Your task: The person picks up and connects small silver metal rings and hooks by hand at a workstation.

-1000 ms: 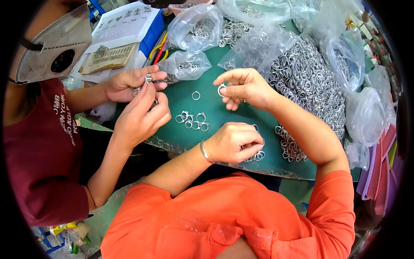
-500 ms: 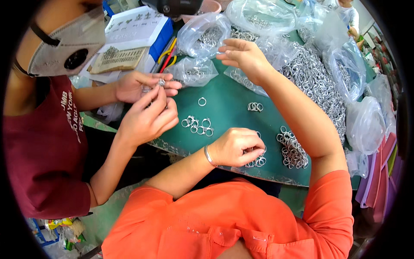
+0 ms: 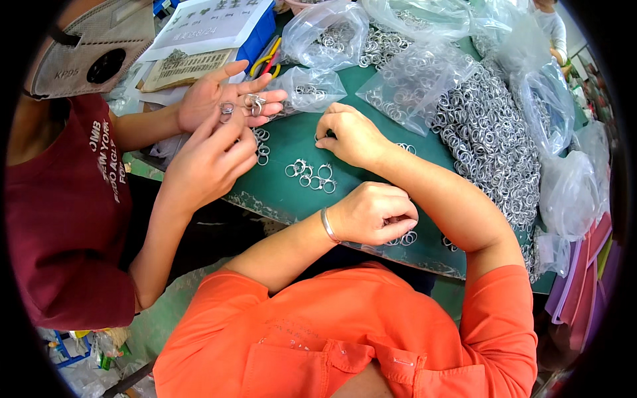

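Observation:
My right hand (image 3: 350,136) reaches across the table with its thumb and fingers pinched where a lone silver metal ring lay. The fingers mostly hide what they hold. My left hand (image 3: 375,213), with a bangle at its wrist, is curled near the table's front edge. Several metal rings (image 3: 406,237) show under and beside its fingers; what lies inside its grip is hidden. To the left of both hands lies a small cluster of joined rings (image 3: 310,176). A few more rings (image 3: 406,148) peek out behind my right forearm.
At left, a co-worker's hands (image 3: 211,156) handle rings above the table (image 3: 275,192). A large heap of rings (image 3: 491,132) covers the right side. Clear plastic bags (image 3: 325,33) of rings stand behind, near a blue box (image 3: 257,36) and yellow-handled tool (image 3: 267,56).
My right hand has come down from above the bags to the tabletop, its fingers closing. My left hand stays over its rings. The co-worker's hands have parted slightly, and the view has shifted.

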The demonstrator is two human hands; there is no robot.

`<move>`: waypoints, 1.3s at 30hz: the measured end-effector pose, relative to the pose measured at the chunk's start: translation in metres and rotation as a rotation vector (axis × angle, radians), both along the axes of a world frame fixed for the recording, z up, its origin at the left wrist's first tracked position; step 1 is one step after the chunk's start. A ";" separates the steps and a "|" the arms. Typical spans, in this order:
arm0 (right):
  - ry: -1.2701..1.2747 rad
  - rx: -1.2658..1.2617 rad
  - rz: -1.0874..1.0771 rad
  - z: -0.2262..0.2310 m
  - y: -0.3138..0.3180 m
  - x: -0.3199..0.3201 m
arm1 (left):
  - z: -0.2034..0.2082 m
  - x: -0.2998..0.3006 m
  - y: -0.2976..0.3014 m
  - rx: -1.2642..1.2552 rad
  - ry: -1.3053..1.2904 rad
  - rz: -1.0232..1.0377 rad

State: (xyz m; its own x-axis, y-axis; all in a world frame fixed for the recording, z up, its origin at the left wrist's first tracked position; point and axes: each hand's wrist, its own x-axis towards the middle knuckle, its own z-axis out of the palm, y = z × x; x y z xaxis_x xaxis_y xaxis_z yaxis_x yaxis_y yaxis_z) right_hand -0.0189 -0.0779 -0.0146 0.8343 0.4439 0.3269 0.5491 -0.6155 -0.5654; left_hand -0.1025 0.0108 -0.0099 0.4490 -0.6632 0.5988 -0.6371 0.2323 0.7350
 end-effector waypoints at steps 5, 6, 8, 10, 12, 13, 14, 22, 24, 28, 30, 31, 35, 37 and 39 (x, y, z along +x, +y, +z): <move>0.175 0.012 -0.056 0.008 -0.004 -0.002 | 0.000 0.000 -0.002 -0.018 -0.027 0.002; 0.132 -0.011 -0.070 0.008 -0.004 -0.004 | 0.000 -0.001 -0.002 -0.028 -0.034 0.005; 0.067 0.016 -0.058 0.006 -0.006 -0.002 | 0.000 -0.001 -0.002 -0.005 -0.023 0.011; 0.052 0.096 -0.059 0.005 -0.006 -0.002 | 0.000 -0.001 -0.002 0.015 -0.016 0.020; 0.039 0.149 -0.081 0.012 -0.012 -0.006 | 0.001 -0.001 -0.001 0.029 0.011 0.012; 0.032 0.173 -0.091 0.017 -0.016 -0.009 | 0.001 -0.002 -0.001 0.034 0.024 0.008; 0.004 0.166 -0.095 0.021 -0.020 -0.009 | 0.001 -0.002 -0.001 0.027 0.016 0.000; -0.443 0.014 -0.013 0.024 -0.009 0.022 | 0.001 -0.001 -0.001 0.045 0.027 0.005; -0.399 -0.023 0.066 0.021 -0.002 0.039 | 0.003 -0.001 0.000 0.063 0.052 -0.002; -0.262 -0.137 0.063 0.030 0.014 0.037 | -0.002 -0.001 -0.001 0.046 0.045 0.003; -0.415 -0.171 0.035 0.034 0.019 0.038 | -0.001 0.000 -0.001 0.026 0.047 0.005; -0.430 -0.171 0.055 0.033 0.018 0.039 | -0.002 -0.001 -0.002 0.010 0.055 -0.001; -0.462 -0.078 0.076 0.032 0.009 0.042 | -0.002 -0.001 -0.001 0.020 0.030 0.000; -0.372 -0.087 0.126 0.036 -0.001 0.039 | -0.001 -0.002 -0.001 0.025 0.027 0.001; -0.364 0.011 0.123 0.035 -0.009 0.038 | 0.000 -0.003 -0.001 0.019 0.008 0.008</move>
